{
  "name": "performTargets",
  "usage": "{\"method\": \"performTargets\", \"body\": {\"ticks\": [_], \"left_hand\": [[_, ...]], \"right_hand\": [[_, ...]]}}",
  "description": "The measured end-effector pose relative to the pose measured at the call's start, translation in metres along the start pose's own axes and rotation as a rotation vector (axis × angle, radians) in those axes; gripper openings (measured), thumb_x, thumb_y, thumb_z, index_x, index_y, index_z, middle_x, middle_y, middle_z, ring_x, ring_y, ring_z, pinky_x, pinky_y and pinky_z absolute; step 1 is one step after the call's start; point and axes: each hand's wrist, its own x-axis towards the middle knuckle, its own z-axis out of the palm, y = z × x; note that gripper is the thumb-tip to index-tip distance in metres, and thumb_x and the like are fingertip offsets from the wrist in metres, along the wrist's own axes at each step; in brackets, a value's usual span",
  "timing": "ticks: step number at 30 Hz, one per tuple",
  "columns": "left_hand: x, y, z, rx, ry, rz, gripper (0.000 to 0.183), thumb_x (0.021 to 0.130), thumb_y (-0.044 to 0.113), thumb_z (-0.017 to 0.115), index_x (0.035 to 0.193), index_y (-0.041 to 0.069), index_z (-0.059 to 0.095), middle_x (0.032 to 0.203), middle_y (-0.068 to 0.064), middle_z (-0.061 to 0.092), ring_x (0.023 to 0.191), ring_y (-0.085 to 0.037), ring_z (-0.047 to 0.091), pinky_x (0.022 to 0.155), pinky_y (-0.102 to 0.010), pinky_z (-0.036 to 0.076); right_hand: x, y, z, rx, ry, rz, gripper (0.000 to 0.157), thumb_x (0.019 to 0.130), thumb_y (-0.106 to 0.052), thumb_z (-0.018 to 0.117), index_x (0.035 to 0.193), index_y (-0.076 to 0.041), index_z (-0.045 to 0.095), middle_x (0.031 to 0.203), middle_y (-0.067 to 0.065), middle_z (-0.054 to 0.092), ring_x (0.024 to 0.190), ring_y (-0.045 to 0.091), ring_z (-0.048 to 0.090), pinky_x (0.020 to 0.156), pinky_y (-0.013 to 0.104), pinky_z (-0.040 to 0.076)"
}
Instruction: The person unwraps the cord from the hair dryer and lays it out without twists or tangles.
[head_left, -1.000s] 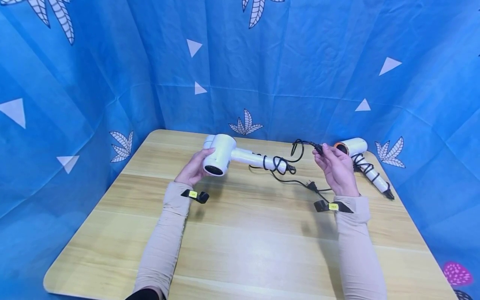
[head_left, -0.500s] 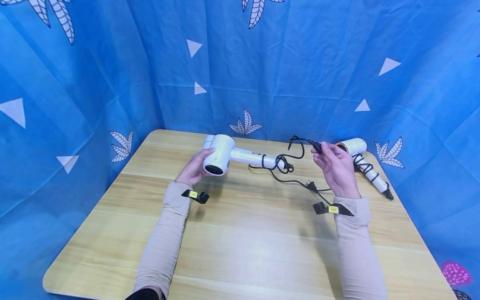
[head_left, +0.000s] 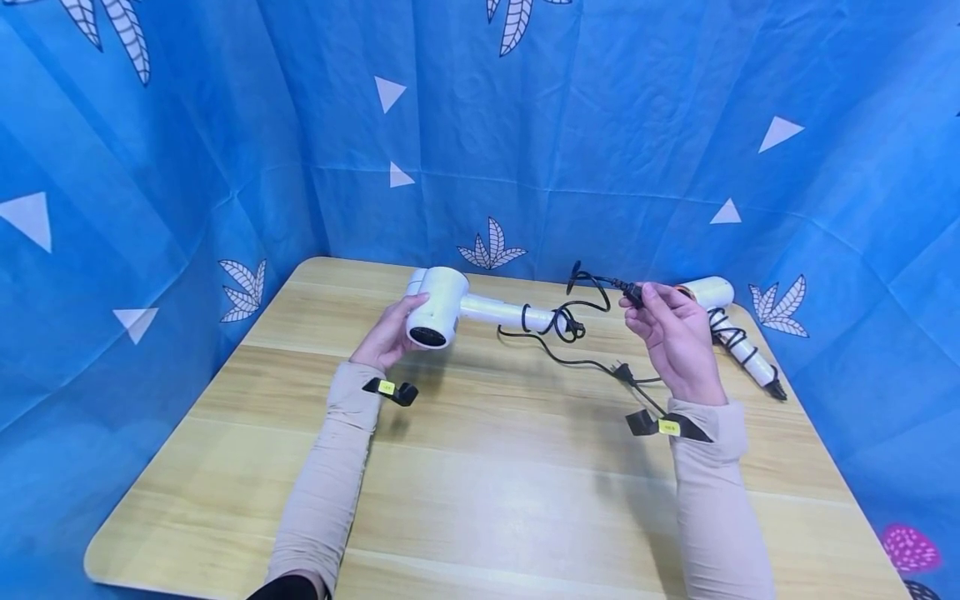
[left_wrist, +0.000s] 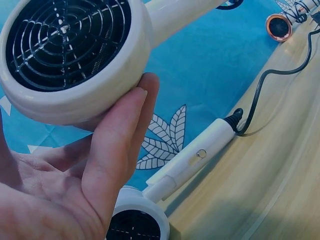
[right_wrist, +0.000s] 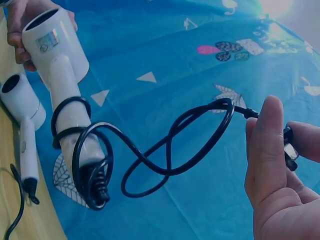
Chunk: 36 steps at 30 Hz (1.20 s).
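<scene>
My left hand [head_left: 390,333] grips a white hair dryer [head_left: 442,308] by its barrel, above the table. In the left wrist view the thumb lies along the barrel beneath the dark round grille [left_wrist: 67,45]. The dryer's handle [head_left: 502,312] points right, and a black cord [right_wrist: 170,172] is looped round its end. Off to the right, my right hand [head_left: 681,342] pinches the black plug [right_wrist: 290,150] of that cord between thumb and fingers. Between handle and plug the cord hangs in loose loops.
Behind the held dryer a second white dryer [left_wrist: 192,162] lies on the wooden table [head_left: 480,500], its cord running right to a plug [head_left: 622,372]. A third dryer [head_left: 712,293], cord wound round its handle, lies at the back right. Blue curtains [head_left: 600,125] surround the table.
The cord has come further off the handle, with fewer turns round it and larger loose loops near my right hand. My left hand and the dryer stay almost still.
</scene>
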Motion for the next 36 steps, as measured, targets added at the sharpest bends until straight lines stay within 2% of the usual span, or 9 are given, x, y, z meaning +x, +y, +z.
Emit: {"method": "performTargets", "body": {"ticks": [5, 12, 21, 25, 32, 36], "left_hand": [[0.001, 0.000, -0.001, -0.025, 0.017, -0.001, 0.056, 0.102, 0.038, 0.055, 0.145, 0.005, 0.040, 0.098, 0.001, 0.073, 0.084, -0.013, 0.075, 0.068, -0.028, 0.065], [0.002, 0.001, -0.002, -0.077, 0.056, -0.014, 0.046, 0.103, 0.039, 0.055, 0.138, 0.011, 0.046, 0.098, 0.002, 0.073, 0.082, -0.013, 0.075, 0.067, -0.028, 0.065], [0.001, 0.002, -0.004, -0.138, 0.094, -0.021, 0.034, 0.104, 0.038, 0.055, 0.129, 0.015, 0.051, 0.094, 0.001, 0.074, 0.078, -0.013, 0.076, 0.062, -0.027, 0.065], [0.002, 0.002, -0.005, -0.151, 0.105, -0.021, 0.035, 0.103, 0.040, 0.057, 0.128, 0.016, 0.051, 0.094, 0.002, 0.074, 0.078, -0.013, 0.076, 0.063, -0.026, 0.065], [0.002, 0.002, -0.006, -0.176, 0.105, -0.011, 0.037, 0.103, 0.041, 0.057, 0.129, 0.016, 0.050, 0.096, 0.001, 0.074, 0.078, -0.014, 0.077, 0.062, -0.026, 0.064], [0.002, 0.002, -0.007, -0.203, 0.112, -0.014, 0.038, 0.102, 0.041, 0.060, 0.129, 0.017, 0.050, 0.097, 0.001, 0.074, 0.078, -0.014, 0.077, 0.061, -0.026, 0.064]], "right_hand": [[-0.004, -0.002, 0.004, -0.015, -0.025, -0.008, 0.010, 0.101, -0.007, 0.064, 0.104, -0.002, 0.073, 0.089, 0.013, 0.078, 0.073, 0.015, 0.074, 0.070, 0.021, 0.064], [-0.006, -0.004, 0.007, -0.045, -0.042, -0.030, 0.013, 0.103, -0.005, 0.060, 0.104, -0.002, 0.072, 0.089, 0.011, 0.078, 0.076, 0.015, 0.075, 0.068, 0.022, 0.064], [-0.010, -0.006, 0.010, -0.089, -0.069, -0.050, 0.013, 0.103, -0.003, 0.060, 0.103, -0.003, 0.073, 0.088, 0.010, 0.079, 0.071, 0.014, 0.074, 0.065, 0.022, 0.063], [-0.012, -0.008, 0.010, -0.094, -0.084, -0.058, 0.014, 0.103, -0.003, 0.058, 0.102, -0.003, 0.072, 0.084, 0.011, 0.078, 0.069, 0.014, 0.073, 0.062, 0.021, 0.062], [-0.014, -0.011, 0.008, -0.088, -0.168, -0.051, 0.018, 0.104, 0.001, 0.053, 0.100, 0.000, 0.070, 0.083, 0.012, 0.078, 0.066, 0.015, 0.071, 0.057, 0.021, 0.059], [-0.014, -0.012, 0.004, -0.142, -0.207, -0.008, 0.019, 0.105, 0.001, 0.053, 0.099, -0.002, 0.071, 0.084, 0.009, 0.077, 0.069, 0.014, 0.072, 0.057, 0.020, 0.058]]}}
